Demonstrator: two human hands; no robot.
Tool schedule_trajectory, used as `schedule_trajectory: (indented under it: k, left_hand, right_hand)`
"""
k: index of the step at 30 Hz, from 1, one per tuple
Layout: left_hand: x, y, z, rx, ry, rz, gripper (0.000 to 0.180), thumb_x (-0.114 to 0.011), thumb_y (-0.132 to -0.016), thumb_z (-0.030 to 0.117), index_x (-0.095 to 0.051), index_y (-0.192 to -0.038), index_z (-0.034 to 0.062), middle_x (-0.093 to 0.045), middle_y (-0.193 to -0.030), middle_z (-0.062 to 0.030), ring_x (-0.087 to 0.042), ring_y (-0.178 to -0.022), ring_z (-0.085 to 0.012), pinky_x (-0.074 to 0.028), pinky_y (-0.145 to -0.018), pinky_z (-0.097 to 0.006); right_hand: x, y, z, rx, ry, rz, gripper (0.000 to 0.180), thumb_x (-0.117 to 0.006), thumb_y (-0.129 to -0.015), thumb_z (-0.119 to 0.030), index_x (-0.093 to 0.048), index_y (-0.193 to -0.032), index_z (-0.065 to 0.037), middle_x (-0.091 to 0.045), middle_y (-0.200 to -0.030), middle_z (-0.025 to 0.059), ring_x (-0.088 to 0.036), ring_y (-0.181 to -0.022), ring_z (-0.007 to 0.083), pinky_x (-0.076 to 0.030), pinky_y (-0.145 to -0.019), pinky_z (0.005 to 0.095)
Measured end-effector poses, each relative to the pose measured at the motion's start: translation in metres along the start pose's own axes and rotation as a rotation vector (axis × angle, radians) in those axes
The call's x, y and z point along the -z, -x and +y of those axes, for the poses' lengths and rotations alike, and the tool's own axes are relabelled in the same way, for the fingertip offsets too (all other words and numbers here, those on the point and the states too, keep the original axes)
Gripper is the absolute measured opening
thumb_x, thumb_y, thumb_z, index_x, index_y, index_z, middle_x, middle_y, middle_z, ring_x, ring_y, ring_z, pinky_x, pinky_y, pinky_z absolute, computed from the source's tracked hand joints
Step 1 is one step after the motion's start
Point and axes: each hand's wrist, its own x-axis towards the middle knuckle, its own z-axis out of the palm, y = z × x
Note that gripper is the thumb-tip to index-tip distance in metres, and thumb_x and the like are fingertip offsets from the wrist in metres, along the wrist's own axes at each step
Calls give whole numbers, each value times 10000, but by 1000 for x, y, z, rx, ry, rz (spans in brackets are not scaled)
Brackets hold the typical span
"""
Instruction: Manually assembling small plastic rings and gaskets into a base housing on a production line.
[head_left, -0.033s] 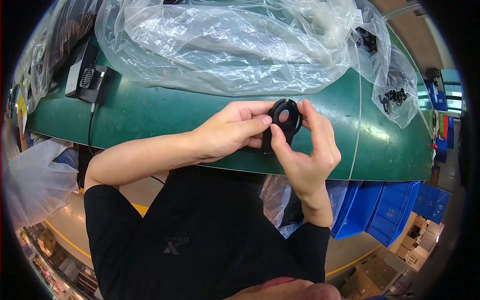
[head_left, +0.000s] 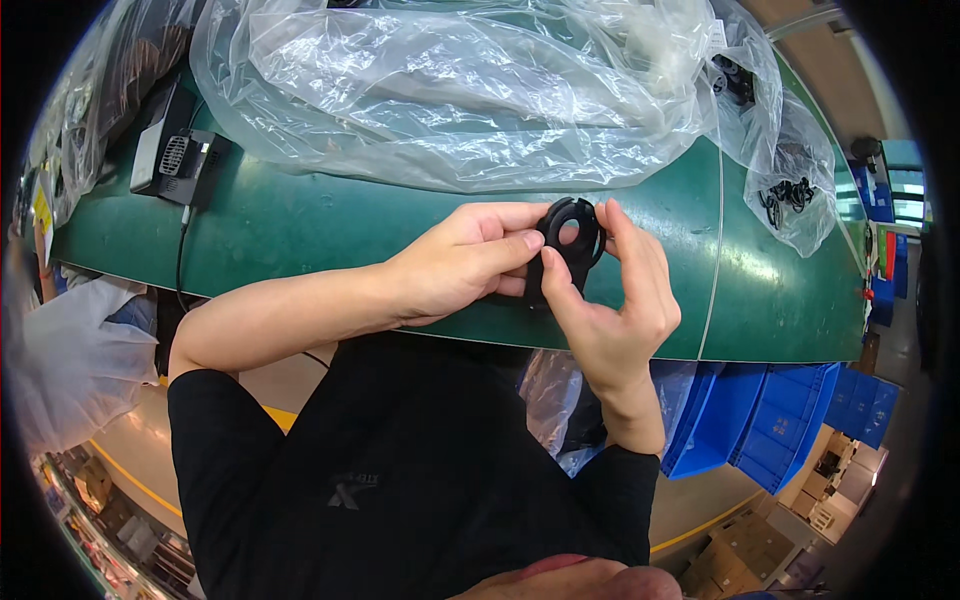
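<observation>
Above the near edge of the green worktable, both hands hold a black plastic part with a round hole through its upper end and a flat body below. My left hand grips it from the left, its thumb near the hole and its other fingers partly behind. On the right side, a thin black ring stands slightly out from the part's rim. My right hand pinches there, with thumb against the front and fingertips at the upper right edge. The part's lower end and back are partly hidden.
Large clear plastic bags cover the far side of the green table. A smaller bag with black rings lies at right. A black device with a cable stands at left. Blue bins sit below the table's right edge.
</observation>
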Motion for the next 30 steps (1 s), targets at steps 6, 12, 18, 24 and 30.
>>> schedule_trajectory:
  k: [6,12,18,24,30]
  left_hand:
    - [2,-1,-3,-4,120,-33,409,-421,-961,144,-361,-1337,-5,-480,-1271,-89,-499,-1152,-193,-431,-964,-375]
    - [-2,-1,-5,-18,-31,79,314,-464,-951,190,-529,-1213,30,-580,-1017,15,-507,-847,-22,-459,-716,-209]
    - [-1,1,-3,-67,-244,125,295,-480,-947,219,-585,-1140,21,-600,-850,43,-481,-705,-5,-410,-594,-178]
    - [-4,6,0,-84,-420,-9,302,-488,-946,214,-588,-1099,-27,-532,-754,53,-421,-674,-6,-370,-569,-195]
    - [-1,6,-4,-118,-516,166,267,-536,-912,97,-577,-1130,-52,-657,-984,-73,-577,-891,-80,-463,-786,-224]
  right_hand:
    - [-1,0,-5,26,63,20,494,-764,-607,-23,-571,-1042,107,-630,-832,147,-608,-781,299,-494,-694,348]
    - [0,4,-8,134,177,-19,473,-764,-602,-17,-585,-1023,102,-628,-904,177,-596,-800,312,-499,-687,349]
    - [17,-2,-11,8,59,-160,497,-768,-597,0,-607,-1066,39,-622,-1004,161,-599,-889,278,-497,-744,336]
    - [20,-14,16,-482,-479,-435,194,-676,-762,-34,-651,-940,39,-629,-833,118,-605,-700,153,-475,-630,243]
    - [20,-10,15,-675,-681,-375,110,-639,-820,-34,-644,-870,63,-621,-792,64,-594,-711,95,-450,-616,203]
